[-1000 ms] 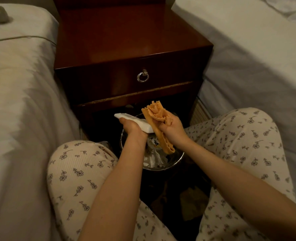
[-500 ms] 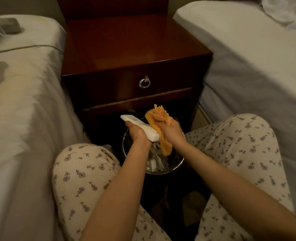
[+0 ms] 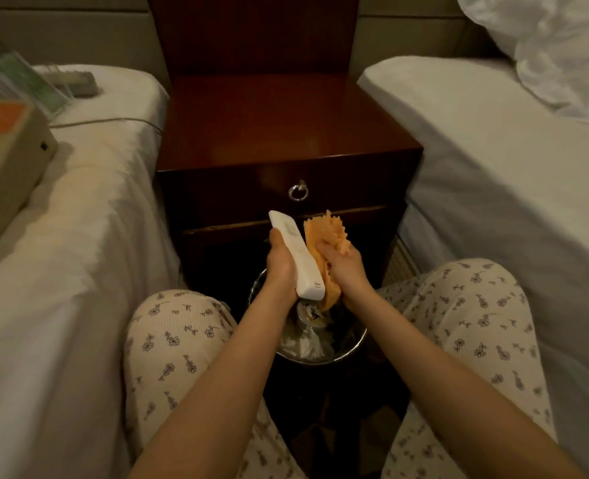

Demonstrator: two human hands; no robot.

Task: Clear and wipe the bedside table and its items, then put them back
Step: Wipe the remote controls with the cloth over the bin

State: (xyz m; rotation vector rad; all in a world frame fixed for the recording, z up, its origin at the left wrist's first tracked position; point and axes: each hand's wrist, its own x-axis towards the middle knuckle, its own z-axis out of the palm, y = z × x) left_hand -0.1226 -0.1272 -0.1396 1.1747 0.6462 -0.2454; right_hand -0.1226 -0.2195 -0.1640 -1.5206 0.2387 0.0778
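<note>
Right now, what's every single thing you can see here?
left bed: one, white, left side
right bed: one, white, right side
bedside table: one, dark red-brown wood, between them
ring handle: one, silver, on its drawer
box: one, beige with orange top, on the left bed
pillow: one, white, on the right bed
bin: one, metal, on the floor before the table
remote: one, white, above the bin
cloth: one, orange, against the remote
knees: two, cream flowered trousers, beside the bin
left hand: one, grips the remote
right hand: one, holds the cloth
</note>
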